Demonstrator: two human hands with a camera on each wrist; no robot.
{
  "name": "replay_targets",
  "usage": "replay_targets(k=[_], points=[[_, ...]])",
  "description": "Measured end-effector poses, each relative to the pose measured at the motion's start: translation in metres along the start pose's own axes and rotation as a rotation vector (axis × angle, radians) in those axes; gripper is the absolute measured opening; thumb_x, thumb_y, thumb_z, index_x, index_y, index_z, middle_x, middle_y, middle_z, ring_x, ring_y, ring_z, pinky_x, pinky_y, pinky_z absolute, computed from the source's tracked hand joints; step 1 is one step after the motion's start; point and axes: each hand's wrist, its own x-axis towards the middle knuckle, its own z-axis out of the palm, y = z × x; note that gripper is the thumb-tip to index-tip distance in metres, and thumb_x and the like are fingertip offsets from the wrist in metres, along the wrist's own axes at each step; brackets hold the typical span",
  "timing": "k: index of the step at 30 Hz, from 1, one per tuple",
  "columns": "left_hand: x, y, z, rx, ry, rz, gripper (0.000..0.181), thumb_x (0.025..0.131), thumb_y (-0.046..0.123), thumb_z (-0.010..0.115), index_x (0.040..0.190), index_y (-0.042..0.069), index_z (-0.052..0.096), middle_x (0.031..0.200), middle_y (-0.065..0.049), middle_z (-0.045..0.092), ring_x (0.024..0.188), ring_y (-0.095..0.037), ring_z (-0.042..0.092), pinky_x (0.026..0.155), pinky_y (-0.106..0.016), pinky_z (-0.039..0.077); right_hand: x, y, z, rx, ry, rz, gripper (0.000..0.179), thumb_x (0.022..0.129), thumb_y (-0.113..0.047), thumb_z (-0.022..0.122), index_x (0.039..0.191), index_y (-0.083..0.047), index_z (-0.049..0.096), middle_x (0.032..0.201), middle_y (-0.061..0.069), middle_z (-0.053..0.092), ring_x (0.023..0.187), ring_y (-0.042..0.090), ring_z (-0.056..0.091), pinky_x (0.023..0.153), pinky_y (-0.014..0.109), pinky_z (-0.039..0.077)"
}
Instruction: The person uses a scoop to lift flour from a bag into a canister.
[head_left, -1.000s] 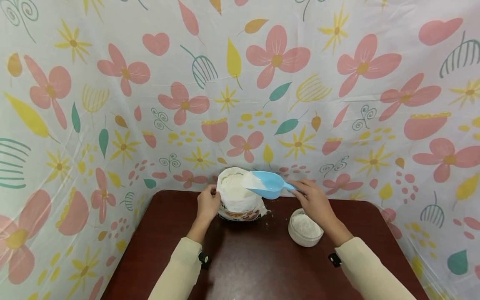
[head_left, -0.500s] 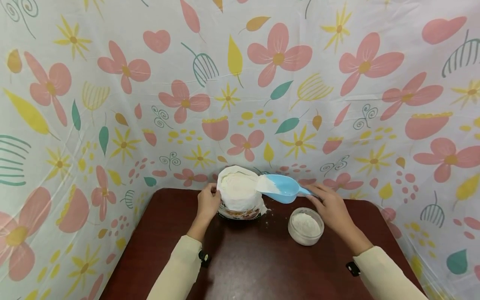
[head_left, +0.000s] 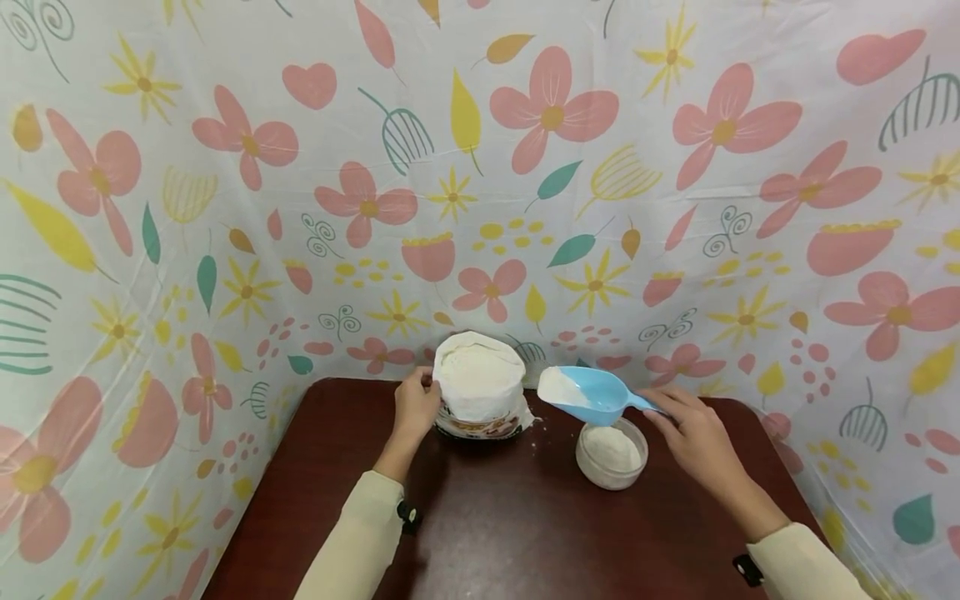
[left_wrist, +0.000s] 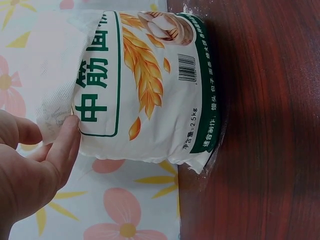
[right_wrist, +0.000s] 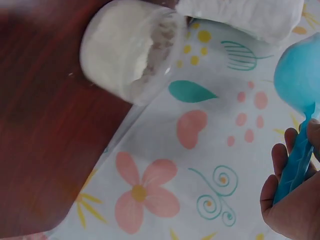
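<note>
My right hand (head_left: 693,429) grips the handle of a blue scoop (head_left: 600,397), which carries white flour at its front end. In the head view the scoop hangs above the back rim of a clear round bowl (head_left: 611,477) partly filled with flour. The right wrist view shows fingers curled round the scoop handle (right_wrist: 296,167). An open flour bag (head_left: 480,400) stands at the back of the table, its white top folded outward. With thumb and fingers my left hand (head_left: 416,408) pinches the folded rim at the bag's left side; the left wrist view shows the bag's printed front (left_wrist: 145,85).
The dark red-brown table (head_left: 495,533) has flour specks to the right of the bag. A floral cloth (head_left: 480,208) hangs right behind the table's back edge and around its sides.
The scoop has moved right with its flour, from over the bag's mouth to beside the bag and over the bowl's back rim. The left hand has stayed at the bag.
</note>
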Motion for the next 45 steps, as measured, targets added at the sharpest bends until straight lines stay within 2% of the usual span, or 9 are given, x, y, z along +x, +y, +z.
replay_targets(k=[8,20,25,27,28,30,33,38,45], points=[[-0.002,0.003,0.0,-0.02,-0.013,-0.004,0.028,0.103,0.008,0.056,0.127,-0.003,0.065,0.103,-0.019,0.066,0.084,-0.028,0.072,0.069,-0.033,0.066,-0.018,0.013,-0.015,-0.05,0.003,-0.008,0.036,0.084,-0.003,0.082,0.118,-0.015,0.078,0.108,0.002,0.075,0.098,0.028,0.068,0.074,0.04,0.053],[-0.002,0.002,-0.001,-0.015,-0.005,0.01,0.028,0.102,0.006,0.056,0.126,-0.004,0.066,0.102,-0.019,0.067,0.083,-0.027,0.072,0.068,-0.032,0.065,-0.027,0.037,-0.033,-0.165,0.011,-0.116,0.041,0.073,-0.001,0.087,0.112,-0.013,0.079,0.104,0.005,0.075,0.091,0.03,0.068,0.067,0.05,0.053],[-0.003,0.002,0.0,-0.011,0.001,0.001,0.027,0.102,0.006,0.057,0.125,-0.003,0.067,0.101,-0.019,0.067,0.08,-0.024,0.071,0.067,-0.033,0.065,-0.031,0.049,-0.036,-0.183,0.006,-0.142,0.034,0.077,-0.006,0.086,0.11,-0.013,0.08,0.101,0.005,0.075,0.088,0.031,0.068,0.062,0.049,0.054],[-0.003,0.002,0.0,-0.013,0.0,-0.002,0.027,0.102,0.006,0.057,0.125,-0.003,0.067,0.101,-0.019,0.067,0.08,-0.024,0.07,0.067,-0.033,0.065,-0.032,0.053,-0.037,-0.192,0.007,-0.163,0.022,0.09,-0.021,0.079,0.11,-0.012,0.08,0.1,0.006,0.075,0.086,0.031,0.068,0.06,0.048,0.054],[-0.003,0.002,0.0,-0.014,-0.001,-0.001,0.027,0.102,0.006,0.057,0.125,-0.003,0.067,0.101,-0.019,0.067,0.08,-0.024,0.07,0.067,-0.033,0.065,-0.033,0.055,-0.038,-0.201,0.008,-0.174,0.024,0.097,-0.03,0.072,0.11,-0.011,0.08,0.099,0.006,0.075,0.084,0.031,0.068,0.06,0.048,0.054],[-0.003,0.002,0.0,-0.016,-0.002,0.003,0.027,0.102,0.006,0.057,0.125,-0.003,0.067,0.101,-0.018,0.067,0.08,-0.023,0.07,0.067,-0.032,0.065,-0.034,0.06,-0.039,-0.222,0.009,-0.195,0.044,0.105,-0.047,0.054,0.11,-0.012,0.079,0.098,0.007,0.075,0.082,0.032,0.067,0.059,0.05,0.054],[-0.003,0.002,0.0,-0.014,0.0,0.011,0.026,0.102,0.006,0.057,0.124,-0.004,0.067,0.1,-0.019,0.067,0.081,-0.023,0.07,0.067,-0.032,0.065,-0.033,0.063,-0.042,-0.255,0.001,-0.213,0.068,0.105,-0.061,0.03,0.111,-0.014,0.079,0.097,0.006,0.074,0.08,0.032,0.067,0.057,0.047,0.05],[-0.003,0.002,0.0,-0.009,0.004,0.011,0.026,0.102,0.005,0.057,0.124,-0.004,0.067,0.101,-0.018,0.068,0.081,-0.024,0.069,0.067,-0.032,0.065,-0.029,0.061,-0.046,-0.311,-0.034,-0.234,0.075,0.105,-0.063,0.02,0.109,-0.018,0.079,0.096,0.003,0.073,0.082,0.029,0.067,0.052,0.034,0.039],[-0.002,0.002,0.0,-0.007,0.01,0.016,0.026,0.101,0.005,0.057,0.123,-0.004,0.067,0.099,-0.018,0.068,0.079,-0.023,0.069,0.066,-0.032,0.065,-0.023,0.061,-0.047,-0.373,-0.119,-0.263,0.081,0.103,-0.061,0.011,0.109,-0.018,0.08,0.1,0.004,0.073,0.088,0.03,0.066,0.055,0.032,0.036]])
